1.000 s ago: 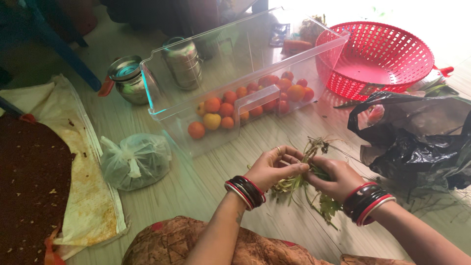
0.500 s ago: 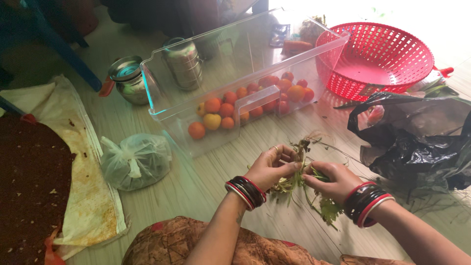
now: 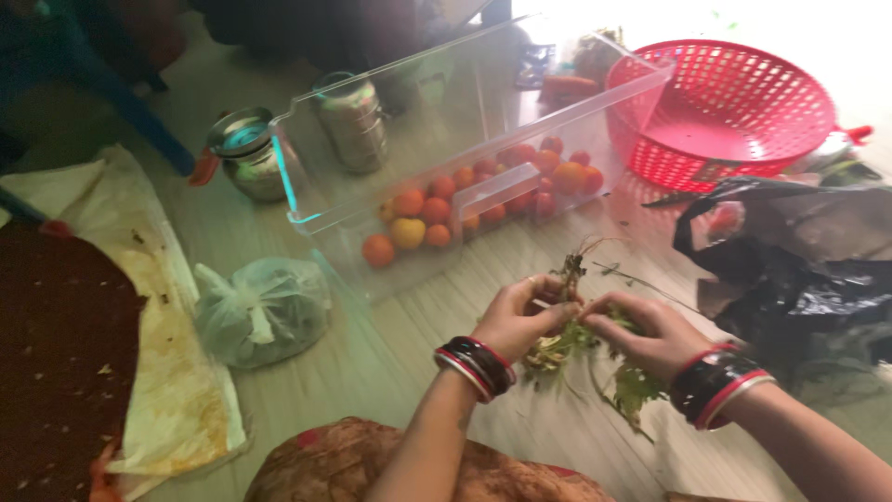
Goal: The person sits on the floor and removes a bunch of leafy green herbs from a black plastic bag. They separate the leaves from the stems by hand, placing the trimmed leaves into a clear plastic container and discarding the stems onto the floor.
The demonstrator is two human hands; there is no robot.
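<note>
Both of my hands grip one bunch of green leafy herbs [image 3: 569, 342] just above the wooden floor. My left hand [image 3: 522, 317] pinches the stems from the left, near the rooty top end that sticks up between the hands. My right hand [image 3: 649, 335] closes on the same bunch from the right, and leafy sprigs [image 3: 635, 389] hang down below it. Each wrist wears a stack of red and dark bangles.
A clear plastic drawer [image 3: 321, 219] holding several tomatoes [image 3: 424, 210] lies just beyond my hands. A red perforated basket [image 3: 734, 112] sits at the back right, a black plastic bag [image 3: 804, 279] at the right. A knotted clear bag [image 3: 260, 311] and steel pots [image 3: 243, 153] lie left.
The herb bunch and both hands have risen slightly and drawn closer together. The view has shifted a little, and the picture is blurrier.
</note>
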